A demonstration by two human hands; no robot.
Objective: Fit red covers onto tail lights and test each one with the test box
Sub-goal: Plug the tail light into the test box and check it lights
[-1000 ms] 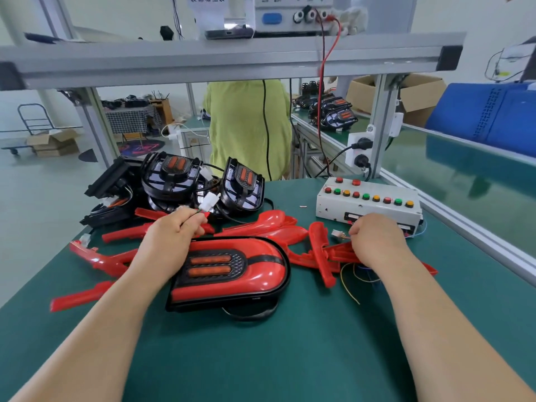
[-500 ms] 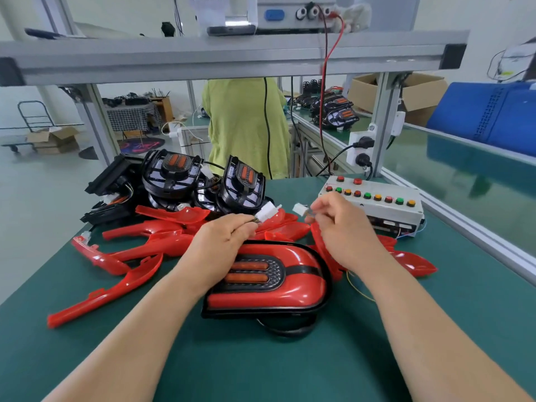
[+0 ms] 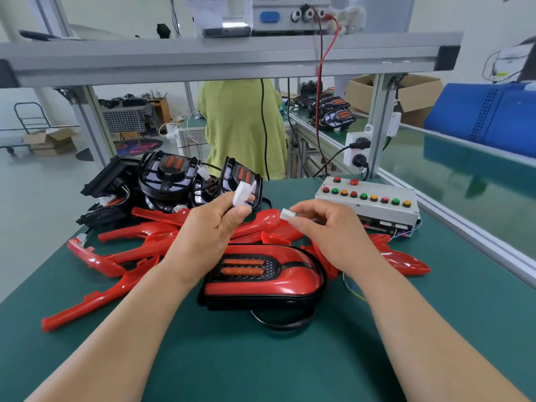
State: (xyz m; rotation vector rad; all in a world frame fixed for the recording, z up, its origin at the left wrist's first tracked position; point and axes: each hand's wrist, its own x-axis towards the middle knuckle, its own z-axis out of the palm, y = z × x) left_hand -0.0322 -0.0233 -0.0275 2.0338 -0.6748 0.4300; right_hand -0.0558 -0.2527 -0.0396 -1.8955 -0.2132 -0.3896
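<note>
A tail light with its red cover fitted [image 3: 262, 278] lies on the green table in front of me. My left hand [image 3: 208, 227] pinches a white plug connector [image 3: 242, 194] raised above it. My right hand [image 3: 327, 227] pinches a smaller white connector [image 3: 287, 213], a short gap to the right of the first. The two connectors are apart. The grey test box [image 3: 368, 206] with coloured buttons stands at the right rear. Loose red covers [image 3: 139, 242] are spread around the light.
Several uncovered black tail lights [image 3: 171, 178] are piled at the back left. A person in a green shirt [image 3: 240, 126] stands behind the bench. An aluminium shelf frame [image 3: 203, 58] crosses overhead, with a socket strip [image 3: 358, 149] on its right post.
Both hands have lifted and come together over the covered tail light, each bringing a white connector. The right hand came away from the test box front.
</note>
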